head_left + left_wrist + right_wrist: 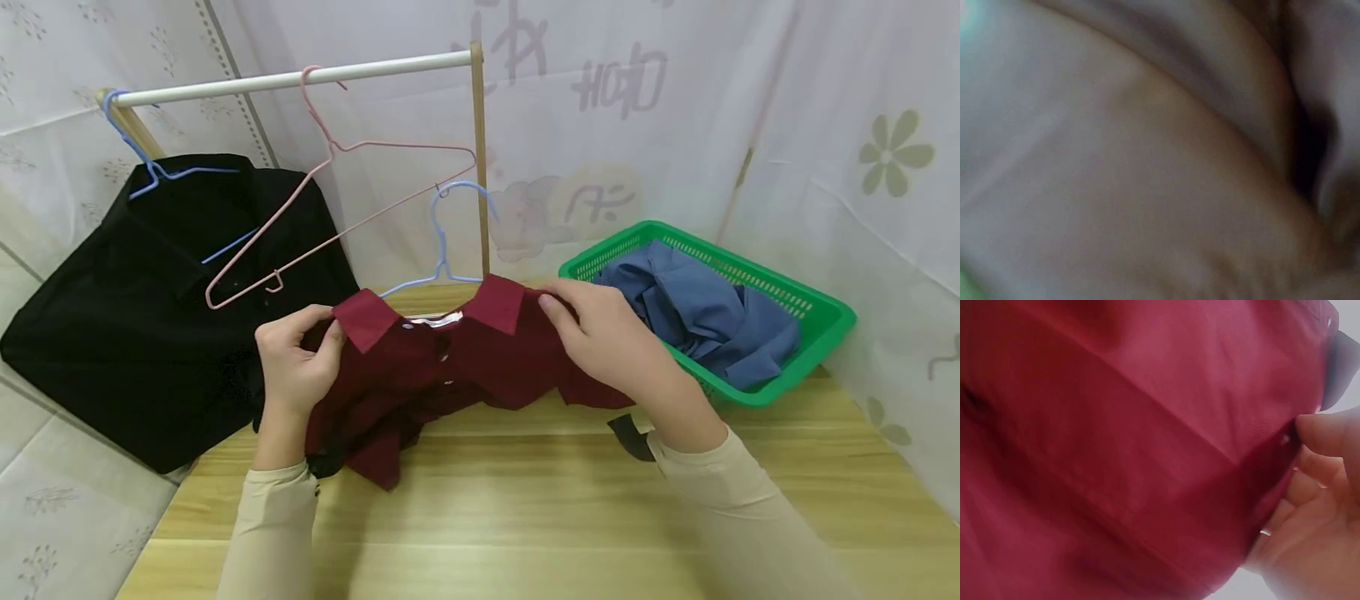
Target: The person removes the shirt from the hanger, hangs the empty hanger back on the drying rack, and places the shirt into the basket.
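A dark red collared shirt [495,358] with small buttons is held up over the table by both hands. My left hand [296,358] pinches its shoulder beside the collar, on the left. On the other side, my right hand [607,333] pinches the opposite shoulder; the right wrist view shows thumb and fingers on the red cloth [1147,456]. A light blue hanger [442,250] rises out of the collar, its hook upright and its lower part hidden by the shirt. Blurred cloth [1116,169] fills the left wrist view.
A white rack rail [240,86] on wooden posts carries a pink hanger [341,150] and a blue hanger [150,167] with a black garment [150,317]. At the right, a green basket [810,358] holds blue cloth [697,308]. All stand around a wooden table [480,517].
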`<action>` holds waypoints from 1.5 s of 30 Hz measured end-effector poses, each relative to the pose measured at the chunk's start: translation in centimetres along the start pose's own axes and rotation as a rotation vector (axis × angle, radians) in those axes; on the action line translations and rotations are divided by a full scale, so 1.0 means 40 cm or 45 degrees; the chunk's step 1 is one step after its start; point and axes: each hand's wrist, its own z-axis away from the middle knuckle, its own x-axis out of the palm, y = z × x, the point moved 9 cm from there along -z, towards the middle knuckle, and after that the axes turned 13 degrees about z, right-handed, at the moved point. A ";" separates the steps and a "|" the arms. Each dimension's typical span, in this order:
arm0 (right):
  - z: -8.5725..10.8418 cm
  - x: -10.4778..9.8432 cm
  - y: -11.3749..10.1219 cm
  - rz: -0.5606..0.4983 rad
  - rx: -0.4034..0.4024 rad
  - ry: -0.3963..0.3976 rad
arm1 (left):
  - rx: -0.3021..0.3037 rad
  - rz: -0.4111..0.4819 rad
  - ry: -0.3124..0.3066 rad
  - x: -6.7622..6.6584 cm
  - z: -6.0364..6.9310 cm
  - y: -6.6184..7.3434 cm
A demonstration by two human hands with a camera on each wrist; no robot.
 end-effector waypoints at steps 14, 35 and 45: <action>0.129 -0.002 0.099 -0.060 0.168 0.583 | -0.007 0.145 -0.019 0.125 0.034 0.009; 0.170 -0.022 0.055 0.045 0.051 0.734 | -0.282 0.216 0.076 0.142 0.143 -0.012; 0.159 -0.011 0.007 0.079 0.060 0.746 | -0.300 0.221 0.090 0.130 0.146 -0.009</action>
